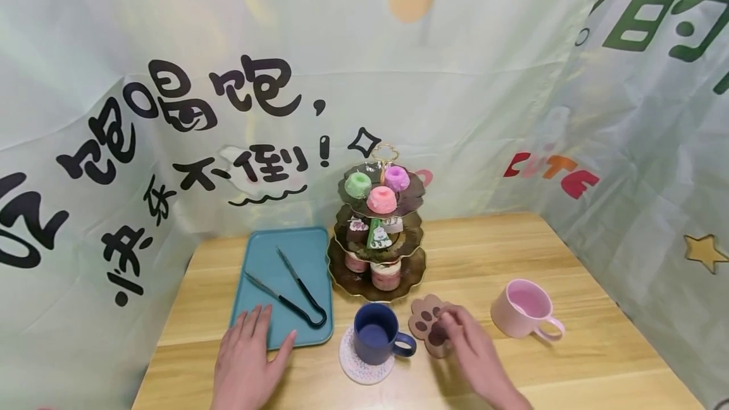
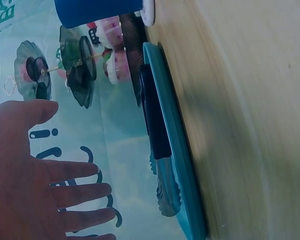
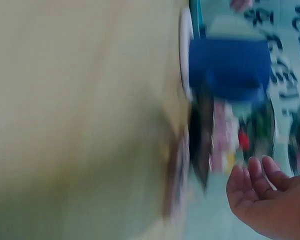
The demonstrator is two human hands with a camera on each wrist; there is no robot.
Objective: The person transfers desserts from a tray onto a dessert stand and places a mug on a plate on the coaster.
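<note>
My left hand (image 1: 247, 359), fingers spread and straight, hovers at the front left corner of a blue tray (image 1: 262, 248). Black-handled metal tongs (image 1: 310, 300) lie spread on that tray. Above a brown paw-shaped coaster (image 1: 421, 329) is my right hand (image 1: 477, 356); its fingers are loosely curled and nothing shows in them. In the right wrist view the coaster (image 3: 177, 175) lies apart from the fingers, though blurred. A dark blue mug (image 1: 374, 337) stands on a round speckled coaster (image 1: 364, 373) between the hands, its handle to the right.
A three-tier stand (image 1: 355, 286) with several small cakes rises behind the mug. Pink, green and purple ring cakes sit on its top tier. To the right stands a pink mug (image 1: 512, 315). A printed cloth (image 1: 467, 125) hangs behind the wooden table (image 1: 478, 252).
</note>
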